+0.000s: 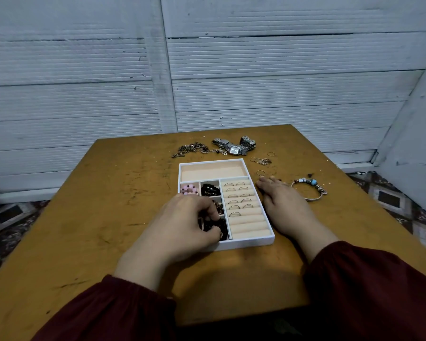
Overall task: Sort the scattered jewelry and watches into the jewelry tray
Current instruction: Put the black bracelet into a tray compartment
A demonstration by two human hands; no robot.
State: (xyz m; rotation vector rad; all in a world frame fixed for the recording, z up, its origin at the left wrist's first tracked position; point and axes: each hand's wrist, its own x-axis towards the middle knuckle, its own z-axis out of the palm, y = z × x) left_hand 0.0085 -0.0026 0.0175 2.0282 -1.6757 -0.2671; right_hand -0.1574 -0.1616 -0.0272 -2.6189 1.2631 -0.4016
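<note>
table [113,183]: was scuffed, matt wood
tray [250,242]: had smooth white walls, soft matt lining
watches [234,148]: were shiny metal
sleeves [369,291]: were dark red cloth

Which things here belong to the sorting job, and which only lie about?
Job: white compartment tray; silver metal watches; bronze chain pile; thin loose gold rings; silver charm bracelet with blue bead; black bead string gripped by left hand.
Not part of it: brown wooden table; patterned floor covering.
</note>
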